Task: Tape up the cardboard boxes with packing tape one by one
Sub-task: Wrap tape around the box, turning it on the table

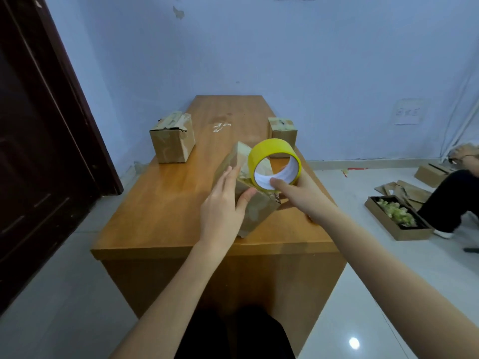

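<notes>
Box [248, 203] tilted near table [155, 203] edge: left hand [223, 203] grips its side to steady it; right hand [298, 195] grasps yellow tape roll [274, 161] against its top.

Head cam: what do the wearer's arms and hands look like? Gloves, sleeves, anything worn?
Both forearms are bare all the way to the frame edge, no sleeves in view. The left hand and right hand wear no gloves; no rings, watch, bands or markings are visible. Nails look short and unpainted. Only dark clothing shows at the bottom, between the arms.
</notes>
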